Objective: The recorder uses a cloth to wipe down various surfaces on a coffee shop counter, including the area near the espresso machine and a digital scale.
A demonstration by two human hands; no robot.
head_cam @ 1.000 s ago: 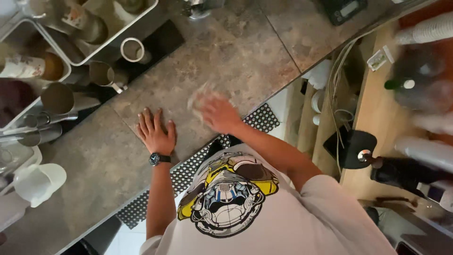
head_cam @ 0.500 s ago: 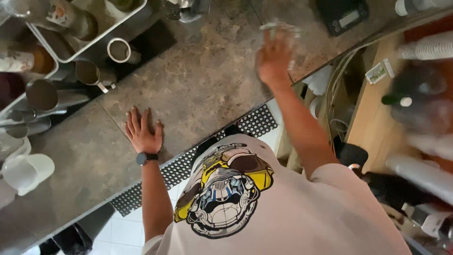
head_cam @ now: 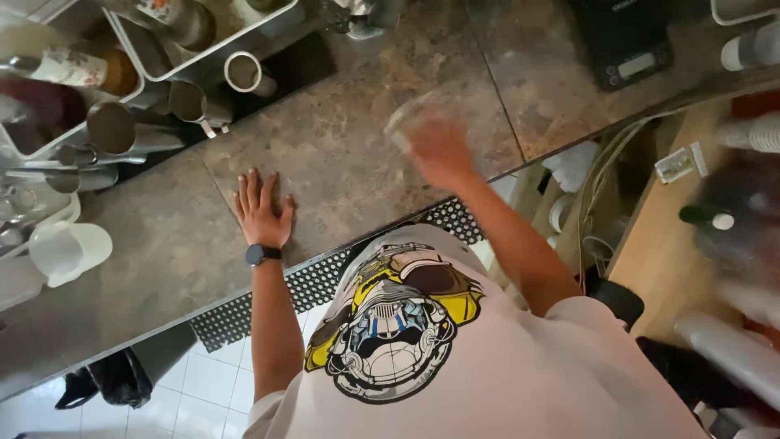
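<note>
The pale cloth [head_cam: 410, 122] is under the right hand [head_cam: 439, 150], near the front edge of the stone worktop [head_cam: 341, 154], a little right of its middle. The hand is blurred with motion; it presses on the cloth, but I cannot tell if the fingers are closed around it. Half a second ago this hand was farther back on the worktop, and a second ago it was near the front edge, so it sweeps forward and back: I judge that wiping is in progress. The left hand [head_cam: 262, 207] has stayed flat on the worktop, fingers spread, holding nothing, with a dark wristwatch [head_cam: 258, 254] on the wrist.

Metal pitchers [head_cam: 187, 102] stand by the back left corner, a white jug [head_cam: 69, 252] at the left edge, a black scale [head_cam: 630, 49] at the back right. Below lie a perforated mat [head_cam: 309, 280] and white floor tiles [head_cam: 211, 382].
</note>
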